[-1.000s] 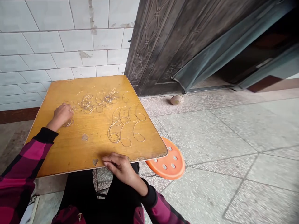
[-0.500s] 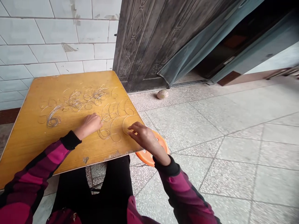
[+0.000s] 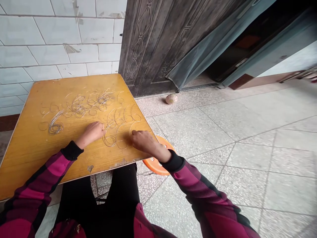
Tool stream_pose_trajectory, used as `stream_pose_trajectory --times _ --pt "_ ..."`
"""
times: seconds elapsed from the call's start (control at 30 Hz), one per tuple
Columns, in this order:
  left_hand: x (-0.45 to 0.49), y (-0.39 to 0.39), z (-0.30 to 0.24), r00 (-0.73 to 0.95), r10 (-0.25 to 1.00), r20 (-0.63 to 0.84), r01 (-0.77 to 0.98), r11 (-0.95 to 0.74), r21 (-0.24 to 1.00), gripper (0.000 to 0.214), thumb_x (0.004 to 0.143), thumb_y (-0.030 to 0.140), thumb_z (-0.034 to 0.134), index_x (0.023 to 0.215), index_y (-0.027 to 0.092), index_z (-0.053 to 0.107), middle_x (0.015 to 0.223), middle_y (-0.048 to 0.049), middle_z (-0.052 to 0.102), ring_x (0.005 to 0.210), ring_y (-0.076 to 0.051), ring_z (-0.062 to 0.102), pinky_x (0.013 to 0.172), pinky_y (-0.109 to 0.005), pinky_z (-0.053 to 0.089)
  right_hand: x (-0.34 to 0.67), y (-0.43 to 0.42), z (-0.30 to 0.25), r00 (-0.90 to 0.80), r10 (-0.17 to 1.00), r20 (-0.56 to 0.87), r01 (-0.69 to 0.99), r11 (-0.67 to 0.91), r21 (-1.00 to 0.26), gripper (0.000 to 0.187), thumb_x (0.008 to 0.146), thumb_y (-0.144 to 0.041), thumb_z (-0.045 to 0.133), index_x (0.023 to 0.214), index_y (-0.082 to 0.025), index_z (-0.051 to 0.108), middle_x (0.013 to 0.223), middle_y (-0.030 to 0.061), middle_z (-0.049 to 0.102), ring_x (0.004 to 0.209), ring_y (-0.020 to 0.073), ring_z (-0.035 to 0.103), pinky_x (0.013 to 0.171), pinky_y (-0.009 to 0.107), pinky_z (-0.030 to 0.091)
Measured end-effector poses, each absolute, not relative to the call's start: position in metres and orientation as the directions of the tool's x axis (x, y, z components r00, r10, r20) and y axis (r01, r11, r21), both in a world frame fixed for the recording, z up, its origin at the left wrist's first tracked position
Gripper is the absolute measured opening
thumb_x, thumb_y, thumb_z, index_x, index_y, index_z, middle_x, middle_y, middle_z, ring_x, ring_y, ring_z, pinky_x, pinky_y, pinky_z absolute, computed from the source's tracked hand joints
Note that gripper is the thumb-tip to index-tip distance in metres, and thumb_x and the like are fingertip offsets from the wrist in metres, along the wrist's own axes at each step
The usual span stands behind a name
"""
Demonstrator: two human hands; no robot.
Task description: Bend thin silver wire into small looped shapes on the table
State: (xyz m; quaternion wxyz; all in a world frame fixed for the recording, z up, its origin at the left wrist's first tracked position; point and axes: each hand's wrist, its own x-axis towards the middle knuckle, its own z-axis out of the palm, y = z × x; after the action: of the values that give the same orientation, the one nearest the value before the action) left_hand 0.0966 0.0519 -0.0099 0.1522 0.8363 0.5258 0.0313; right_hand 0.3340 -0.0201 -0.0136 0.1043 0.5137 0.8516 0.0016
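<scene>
Thin curved metal wires with looped ends lie on the yellow wooden table. My left hand is closed in a fist on the tabletop, its fingertips against a small bundle of looped wires. The fingers hide what exactly is pinched. To its right, my right hand is closed, thumb and fingers at the lower end of a single curved wire. Between and beyond the hands lie several separate looped wires.
A tangled heap of wires spreads over the table's far half, with a coiled bundle at left. An orange stool stands under the right corner. Behind are a tiled wall, a dark door and a roundish object on the floor.
My right hand has moved slightly left and its fingers have closed at the single curved wire. My left hand stays in nearly the same place. The view has shifted a little.
</scene>
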Motion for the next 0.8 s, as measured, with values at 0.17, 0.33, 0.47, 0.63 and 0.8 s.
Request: stream_pose_trajectory --times 0.17,0.33,0.47,0.63,0.8 --pt "0.095 0.051 -0.012 0.440 0.891 -0.109 0.869 -0.392 0.302 0.023 0.076 0.023 0.053 0.055 0.018 0.058 0.056 -0.0050 0.057 0.056 -0.017 0.051 0.056 -0.029 0.030 0.325 -0.029 -0.005 -0.498 0.858 -0.125 0.861 0.506 0.046 0.017 0.084 -0.015 0.048 0.085 -0.011 0.065 0.087 0.0115 0.064 0.061 0.0133 0.051 0.051 0.030 0.024" --pt "0.094 0.048 -0.010 0.456 0.886 -0.090 0.861 -0.412 0.299 0.024 0.077 0.023 0.052 0.053 0.017 0.055 0.054 -0.0035 0.054 0.053 -0.014 0.043 0.054 -0.029 0.023 0.301 -0.038 -0.005 -0.572 0.803 -0.168 0.815 0.580 -0.002 0.017 0.088 -0.018 0.047 0.087 -0.012 0.063 0.089 0.0093 0.063 0.059 0.0111 0.047 0.050 0.030 0.021" --pt "0.090 0.047 -0.009 0.456 0.884 -0.109 0.858 -0.403 0.319 0.028 0.077 0.025 0.051 0.050 0.017 0.053 0.051 -0.0030 0.050 0.050 -0.013 0.039 0.054 -0.030 0.021 0.289 -0.037 -0.005 -0.556 0.803 -0.215 0.819 0.574 0.028 0.020 0.091 -0.022 0.047 0.090 -0.013 0.065 0.091 0.0100 0.063 0.060 0.0116 0.049 0.049 0.029 0.020" --pt "0.087 0.049 -0.011 0.451 0.886 -0.110 0.853 -0.392 0.345 0.027 0.075 0.025 0.051 0.049 0.017 0.054 0.049 -0.0031 0.050 0.049 -0.013 0.037 0.053 -0.030 0.020 0.276 -0.039 -0.004 -0.580 0.765 -0.280 0.773 0.625 0.108 0.021 0.086 -0.007 0.046 0.084 -0.012 0.066 0.087 0.0122 0.064 0.065 0.0154 0.057 0.048 0.028 0.024" --pt "0.086 0.048 -0.013 0.456 0.883 -0.109 0.845 -0.392 0.363 0.026 0.075 0.025 0.051 0.050 0.016 0.056 0.050 -0.0033 0.052 0.049 -0.012 0.038 0.053 -0.029 0.021 0.278 -0.037 -0.009 -0.589 0.759 -0.279 0.756 0.639 0.144 0.025 0.085 -0.004 0.043 0.084 -0.011 0.067 0.085 0.0136 0.064 0.063 0.0158 0.056 0.049 0.027 0.026"
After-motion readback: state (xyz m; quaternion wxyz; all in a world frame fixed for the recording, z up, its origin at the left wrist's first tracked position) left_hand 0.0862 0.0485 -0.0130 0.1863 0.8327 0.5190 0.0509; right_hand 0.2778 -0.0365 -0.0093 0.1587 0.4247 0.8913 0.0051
